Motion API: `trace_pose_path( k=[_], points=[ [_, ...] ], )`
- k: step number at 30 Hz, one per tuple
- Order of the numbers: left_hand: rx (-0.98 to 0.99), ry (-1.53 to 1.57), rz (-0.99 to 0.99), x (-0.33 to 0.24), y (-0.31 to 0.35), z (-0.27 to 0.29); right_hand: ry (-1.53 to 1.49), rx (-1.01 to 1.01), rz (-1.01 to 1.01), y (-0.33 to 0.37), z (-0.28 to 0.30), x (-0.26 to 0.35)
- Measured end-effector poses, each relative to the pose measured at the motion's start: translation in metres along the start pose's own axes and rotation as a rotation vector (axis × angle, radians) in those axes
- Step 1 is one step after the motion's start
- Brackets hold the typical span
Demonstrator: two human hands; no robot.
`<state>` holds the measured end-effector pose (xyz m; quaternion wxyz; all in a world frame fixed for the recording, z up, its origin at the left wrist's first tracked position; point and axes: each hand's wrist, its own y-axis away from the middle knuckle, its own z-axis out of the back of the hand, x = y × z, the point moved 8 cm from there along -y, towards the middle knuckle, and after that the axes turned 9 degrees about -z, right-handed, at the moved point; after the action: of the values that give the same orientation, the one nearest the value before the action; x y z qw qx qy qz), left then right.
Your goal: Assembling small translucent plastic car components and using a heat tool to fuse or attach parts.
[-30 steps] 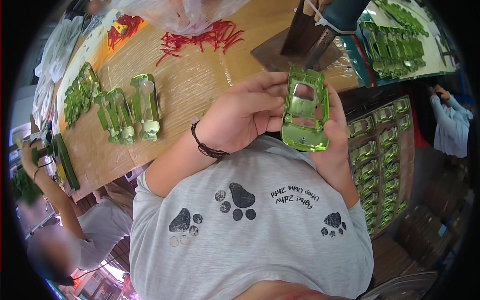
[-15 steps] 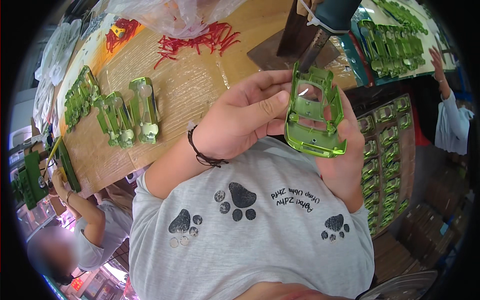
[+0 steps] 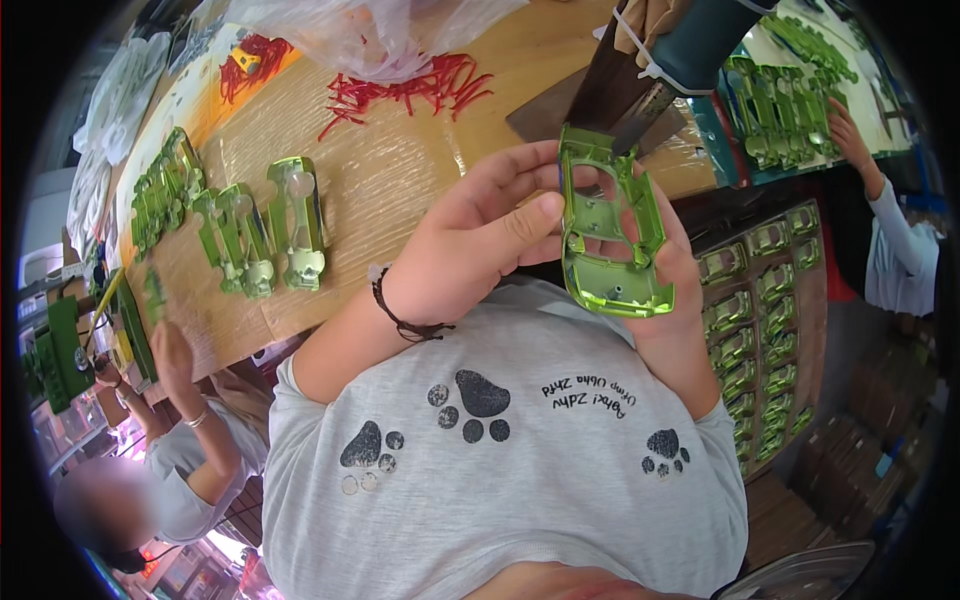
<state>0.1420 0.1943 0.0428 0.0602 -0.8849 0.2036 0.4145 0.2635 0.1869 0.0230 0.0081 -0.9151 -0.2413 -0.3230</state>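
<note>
A shiny green toy car body shell (image 3: 598, 218) is held up between my two hands, its hollow inner side toward me. My left hand (image 3: 490, 222) grips its left edge, thumb on top and fingers behind. Along the right edge my right hand (image 3: 675, 268) is closed on it; most of those fingers are hidden behind the shell. Right at the shell's far end is the metal tip (image 3: 640, 118) of a dark green cylindrical tool (image 3: 705, 45); I cannot tell whether they touch.
More green car shells (image 3: 298, 225) stand on the wooden table (image 3: 380, 190) at left. Red strips (image 3: 410, 90) lie beyond, by a clear plastic bag (image 3: 370, 40). A tray of green parts (image 3: 790, 370) is at right. Co-workers' hands (image 3: 172, 350) show at both sides.
The shell has shifted slightly left and turned, its far end now left of the tool tip. At left a co-worker's hand has moved over the table edge; at right another hand has come down to green parts.
</note>
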Motion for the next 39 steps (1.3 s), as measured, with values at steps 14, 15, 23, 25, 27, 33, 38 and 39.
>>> trace_pose_path(
  k=[14,15,23,25,27,33,38,39],
  points=[
    [-0.023,-0.078,0.015,0.004,0.006,0.005,-0.053,-0.025,-0.098,0.006,-0.004,-0.003],
    [-0.020,-0.077,0.017,0.008,0.007,0.006,-0.065,-0.012,-0.119,0.008,-0.001,-0.005],
    [0.450,-0.551,0.111,0.029,0.022,-0.013,-0.148,-0.231,-0.097,0.065,0.059,-0.010],
    [0.585,-0.682,0.132,0.022,0.026,-0.025,-0.192,-0.385,0.148,0.088,0.107,0.008],
    [0.565,-0.675,0.182,0.019,0.030,-0.026,-0.338,-0.543,0.374,0.120,0.168,0.045],
    [0.409,-0.645,0.146,0.018,0.033,-0.008,-0.559,-1.056,0.685,0.263,0.391,0.132],
    [0.358,-0.572,0.145,0.014,0.029,-0.003,-0.543,-0.877,0.850,0.356,0.505,0.204],
    [0.372,-0.598,0.138,0.013,0.027,-0.003,-0.495,-0.836,0.900,0.369,0.516,0.217]
  ],
)
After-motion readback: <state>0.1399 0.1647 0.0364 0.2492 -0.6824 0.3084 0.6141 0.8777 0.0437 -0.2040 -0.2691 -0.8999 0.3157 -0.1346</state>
